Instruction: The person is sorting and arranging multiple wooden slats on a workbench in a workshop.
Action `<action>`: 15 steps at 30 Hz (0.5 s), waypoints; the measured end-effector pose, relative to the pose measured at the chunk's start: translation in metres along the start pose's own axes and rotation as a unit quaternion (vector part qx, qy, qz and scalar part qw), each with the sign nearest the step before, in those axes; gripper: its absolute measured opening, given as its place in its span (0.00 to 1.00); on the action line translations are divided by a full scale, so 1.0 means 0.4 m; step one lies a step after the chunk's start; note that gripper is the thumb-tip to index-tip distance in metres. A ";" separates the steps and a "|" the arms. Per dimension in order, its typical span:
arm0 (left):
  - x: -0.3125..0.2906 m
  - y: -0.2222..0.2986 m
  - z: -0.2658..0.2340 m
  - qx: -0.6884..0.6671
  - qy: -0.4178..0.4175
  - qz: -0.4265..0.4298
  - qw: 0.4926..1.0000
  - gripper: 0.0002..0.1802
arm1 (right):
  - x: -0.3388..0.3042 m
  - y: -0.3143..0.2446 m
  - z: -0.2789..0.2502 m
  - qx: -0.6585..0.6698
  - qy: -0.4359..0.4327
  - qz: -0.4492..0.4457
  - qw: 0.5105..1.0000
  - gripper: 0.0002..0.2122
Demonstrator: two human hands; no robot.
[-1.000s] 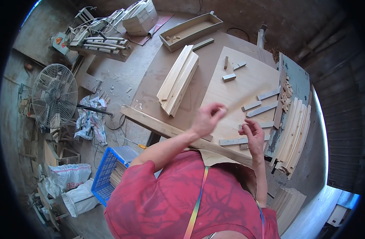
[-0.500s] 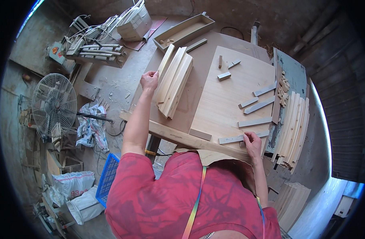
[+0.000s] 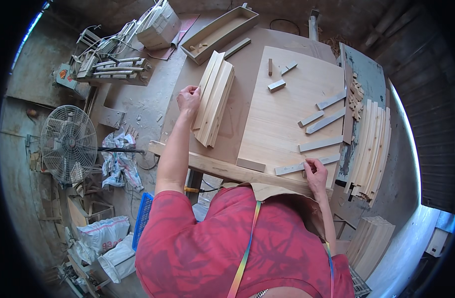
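Left hand [image 3: 188, 100] pinches a wood strip [image 3: 206, 78]; a box [image 3: 230, 38] lies beyond. Right hand [image 3: 317, 176] curls by a bar [image 3: 289, 169], grip unclear.

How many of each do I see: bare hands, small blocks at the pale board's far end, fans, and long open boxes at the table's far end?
Left hand and right hand: 2
Small blocks: 3
Fan: 1
Long open box: 1
Total: 7

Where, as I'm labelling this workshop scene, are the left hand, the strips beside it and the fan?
Left hand [image 3: 188, 99]: head view, back of the hand.
Strips [image 3: 214, 102]: head view, around the middle of the stack.
Fan [image 3: 69, 141]: head view, middle of the round grille.
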State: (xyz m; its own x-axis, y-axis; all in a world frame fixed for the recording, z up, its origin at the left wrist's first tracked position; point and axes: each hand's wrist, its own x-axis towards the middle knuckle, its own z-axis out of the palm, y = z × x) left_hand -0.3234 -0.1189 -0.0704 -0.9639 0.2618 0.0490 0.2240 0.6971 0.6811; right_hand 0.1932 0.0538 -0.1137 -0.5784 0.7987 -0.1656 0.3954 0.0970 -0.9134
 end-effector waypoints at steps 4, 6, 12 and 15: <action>0.000 -0.003 -0.002 0.016 -0.016 0.006 1.000 0.13 | 0.001 -0.005 0.003 0.010 0.002 0.005 1.000 0.08; 0.001 -0.007 0.002 0.012 -0.023 -0.003 1.000 0.13 | 0.003 0.002 0.002 0.002 0.006 -0.002 1.000 0.08; 0.003 -0.015 -0.001 -0.019 -0.041 -0.018 0.999 0.15 | 0.002 0.013 0.006 -0.001 0.011 -0.016 1.000 0.08; 0.001 -0.011 -0.008 -0.025 -0.055 -0.011 0.998 0.17 | 0.003 0.014 0.010 0.010 0.028 -0.027 0.999 0.08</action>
State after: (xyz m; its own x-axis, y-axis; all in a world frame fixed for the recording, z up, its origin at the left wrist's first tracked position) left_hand -0.3254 -0.1241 -0.0710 -0.9465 0.3196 -0.0454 0.1919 0.6700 0.7172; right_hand 0.1917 0.0529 -0.1205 -0.5573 0.8247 -0.0961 0.3511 0.1293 -0.9274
